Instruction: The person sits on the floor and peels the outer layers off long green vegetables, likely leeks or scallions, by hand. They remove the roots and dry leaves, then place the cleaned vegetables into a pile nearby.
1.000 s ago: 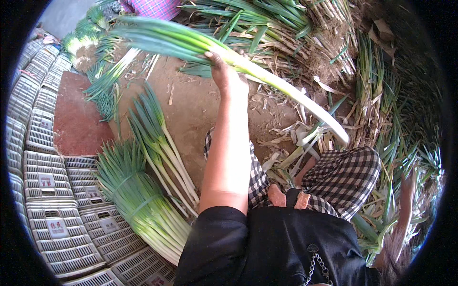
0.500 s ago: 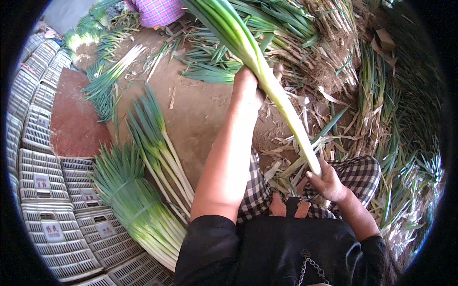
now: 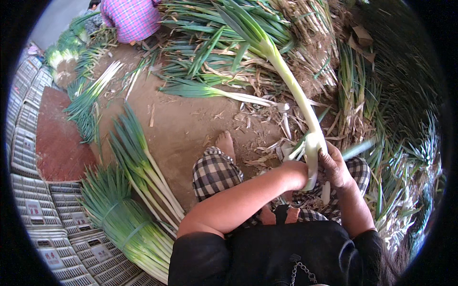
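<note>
A long leek (image 3: 295,86) slants up from my lap, its green leaves at the top. My right hand (image 3: 335,166) is closed on its white lower part, thumb on the stalk. My left hand (image 3: 302,175) is at the lower end, its fingers hidden behind a pale, loose strip of outer layer (image 3: 313,155). To my left lie several loose leeks (image 3: 153,167) beside a large tied bundle (image 3: 121,217). Bits of peeled leaf and husk (image 3: 272,152) lie around my bare foot (image 3: 225,143) and checked trousers.
Stacked grey plastic crates (image 3: 38,209) line the left side beside a red board (image 3: 62,133). Heaps of untrimmed leeks (image 3: 310,43) lie ahead and to the right, with cardboard (image 3: 362,38). A person in a checked shirt (image 3: 131,19) and another person (image 3: 95,16) are at the upper left.
My left hand has come down from high on the leek to its lower end beside my right hand, which entered earlier. A pale layer now hangs loose there.
</note>
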{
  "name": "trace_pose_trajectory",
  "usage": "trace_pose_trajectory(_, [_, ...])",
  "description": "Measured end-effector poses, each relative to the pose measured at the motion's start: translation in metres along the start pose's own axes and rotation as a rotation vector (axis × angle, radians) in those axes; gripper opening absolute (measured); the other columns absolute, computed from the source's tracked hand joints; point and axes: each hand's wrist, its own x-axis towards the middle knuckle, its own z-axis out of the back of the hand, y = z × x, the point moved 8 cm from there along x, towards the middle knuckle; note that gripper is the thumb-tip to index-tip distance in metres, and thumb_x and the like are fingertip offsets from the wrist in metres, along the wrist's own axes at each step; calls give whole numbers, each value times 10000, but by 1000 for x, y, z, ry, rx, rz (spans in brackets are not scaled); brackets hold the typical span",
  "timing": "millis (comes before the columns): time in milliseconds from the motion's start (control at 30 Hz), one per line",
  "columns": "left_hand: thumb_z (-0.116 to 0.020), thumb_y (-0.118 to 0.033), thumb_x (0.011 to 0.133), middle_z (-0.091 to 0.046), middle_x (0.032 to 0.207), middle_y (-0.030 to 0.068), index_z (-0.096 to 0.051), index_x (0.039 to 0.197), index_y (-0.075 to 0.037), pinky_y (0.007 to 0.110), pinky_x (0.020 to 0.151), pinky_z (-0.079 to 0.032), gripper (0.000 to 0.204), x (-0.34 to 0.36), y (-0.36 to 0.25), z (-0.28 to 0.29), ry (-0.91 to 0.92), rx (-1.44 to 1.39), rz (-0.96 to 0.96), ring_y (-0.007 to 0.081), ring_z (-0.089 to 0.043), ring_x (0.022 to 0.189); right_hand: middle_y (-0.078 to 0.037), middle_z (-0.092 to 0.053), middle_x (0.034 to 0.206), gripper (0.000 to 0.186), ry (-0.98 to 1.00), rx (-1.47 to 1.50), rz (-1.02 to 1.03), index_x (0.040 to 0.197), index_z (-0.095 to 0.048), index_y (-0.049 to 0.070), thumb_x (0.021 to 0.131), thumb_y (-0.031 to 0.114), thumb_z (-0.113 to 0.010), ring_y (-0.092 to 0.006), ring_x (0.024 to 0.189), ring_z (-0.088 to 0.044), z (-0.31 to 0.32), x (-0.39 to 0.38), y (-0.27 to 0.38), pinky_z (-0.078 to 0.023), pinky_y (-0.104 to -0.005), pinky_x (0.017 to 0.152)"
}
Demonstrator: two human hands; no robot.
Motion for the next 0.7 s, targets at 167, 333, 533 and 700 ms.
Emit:
trace_pose_trajectory(167, [-388,-250,857,-547,832,133,-425,1061,14,258,684,-469,336,-11,48,97,-594,-552,100,141,-556,746,7,-457,651,422,53,105,-79,1058,-392,12,805,328,-513,-45,511,-407,8,-17,-6,-343,-174,441])
trace_pose_trajectory(333, [-453,-292,835,-508,740,82,-391,947,-12,340,704,-474,308,-39,65,139,-759,-1744,-478,180,-529,734,-196,-507,639,342,-120,-750,118,916,-412,-34,744,208,-581,-322,596,-544,4,-23,-5,-428,-349,525])
trace_pose_trajectory(533, [-484,-330,817,-354,544,-60,-420,760,-113,196,421,-310,234,-48,44,132,-843,-1741,-578,58,-353,465,-54,-549,671,469,357,83,-268,906,-491,-7,810,448,-430,-145,589,-540,-32,-2,-55,-459,-272,532])
trace_pose_trajectory(700, [-475,-356,820,-323,501,-60,-392,703,-125,188,369,-265,272,-66,55,153,-948,-1635,-658,52,-318,419,-105,-570,799,356,-283,643,-197,990,-492,21,864,324,-354,-153,637,-550,-24,44,-35,-457,-255,585])
